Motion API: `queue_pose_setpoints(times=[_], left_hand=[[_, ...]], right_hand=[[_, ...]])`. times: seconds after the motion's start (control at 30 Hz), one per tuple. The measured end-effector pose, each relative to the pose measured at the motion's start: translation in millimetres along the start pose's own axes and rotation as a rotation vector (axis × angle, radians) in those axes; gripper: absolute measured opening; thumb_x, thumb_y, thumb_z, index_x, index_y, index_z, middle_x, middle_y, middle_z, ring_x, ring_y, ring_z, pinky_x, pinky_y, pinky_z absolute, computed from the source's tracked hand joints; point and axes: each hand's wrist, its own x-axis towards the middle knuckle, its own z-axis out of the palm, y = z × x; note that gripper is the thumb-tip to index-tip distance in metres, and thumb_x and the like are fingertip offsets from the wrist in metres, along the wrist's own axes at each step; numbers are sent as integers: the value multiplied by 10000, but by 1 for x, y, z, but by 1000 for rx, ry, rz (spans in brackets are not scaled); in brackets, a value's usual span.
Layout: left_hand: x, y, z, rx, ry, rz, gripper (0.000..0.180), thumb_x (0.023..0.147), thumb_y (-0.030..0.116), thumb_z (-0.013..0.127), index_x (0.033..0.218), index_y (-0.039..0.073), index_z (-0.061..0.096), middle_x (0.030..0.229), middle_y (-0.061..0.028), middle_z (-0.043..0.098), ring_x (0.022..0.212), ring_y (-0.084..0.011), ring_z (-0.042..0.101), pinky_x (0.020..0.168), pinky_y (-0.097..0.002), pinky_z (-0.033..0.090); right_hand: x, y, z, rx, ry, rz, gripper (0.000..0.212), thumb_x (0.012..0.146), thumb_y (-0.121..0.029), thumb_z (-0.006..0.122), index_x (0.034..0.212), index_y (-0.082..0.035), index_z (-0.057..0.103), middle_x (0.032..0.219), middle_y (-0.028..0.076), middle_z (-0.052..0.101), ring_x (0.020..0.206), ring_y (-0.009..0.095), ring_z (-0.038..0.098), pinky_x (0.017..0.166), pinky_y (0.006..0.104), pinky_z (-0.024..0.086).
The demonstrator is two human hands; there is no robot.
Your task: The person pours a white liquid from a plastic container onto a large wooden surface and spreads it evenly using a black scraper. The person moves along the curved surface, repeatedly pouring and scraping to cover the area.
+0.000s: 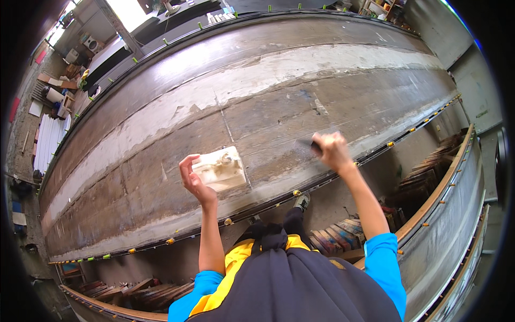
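Observation:
On the long brown-grey table a cream-coloured squarish block point(224, 169) lies in front of me, with a raised, uneven shape on its top near the far right corner. At its left edge my left hand point(196, 178) grips it with curled fingers. Off to the right, my right hand point(332, 150) is closed around a small dark tool point(309, 145) and held above the table, apart from the block. Motion smears the tool, so its kind does not show.
The long table point(279, 121) has a pale worn band along it and small yellow clamps point(296, 193) on its near edge. Wooden-framed items point(338, 236) are stacked below, behind me. A second long table point(440, 241) runs behind on the right.

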Motion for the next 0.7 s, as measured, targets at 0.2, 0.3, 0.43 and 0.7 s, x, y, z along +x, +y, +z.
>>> queue_pose_setpoints(times=[0.2, 0.3, 0.43, 0.7], left_hand=[[-2, -1, 14, -26, -36, 4, 534, 843, 488, 317, 929, 0, 515, 893, -79, 504, 853, -174, 502, 765, -308, 388], [0, 1, 16, -23, -42, 15, 533, 843, 489, 319, 930, 2, 516, 893, -77, 504, 849, -173, 500, 764, -306, 386], [2, 4, 23, -62, -35, -3, 527, 858, 473, 322, 922, -16, 510, 878, -96, 511, 841, -186, 508, 760, -316, 389], [6, 3, 38, -86, -31, -5, 563, 847, 524, 323, 942, 4, 516, 892, -70, 499, 828, -162, 495, 752, -295, 383]], right_hand=[[-3, 89, 9, -129, -12, 162, 341, 747, -322, 643, 980, -115, 505, 735, 86, 622, 684, 260, 616, 685, 379, 459], [-14, 51, 9, -73, -120, -48, 304, 745, -325, 631, 937, -129, 500, 689, 96, 602, 647, 270, 602, 670, 353, 455], [-24, 8, 0, 159, -125, -256, 353, 702, -328, 676, 958, -138, 525, 675, 70, 594, 655, 237, 605, 695, 343, 461], [20, 6, 26, -276, -95, 398, 203, 822, -194, 538, 1007, -113, 522, 691, 83, 628, 643, 194, 625, 657, 343, 453]])
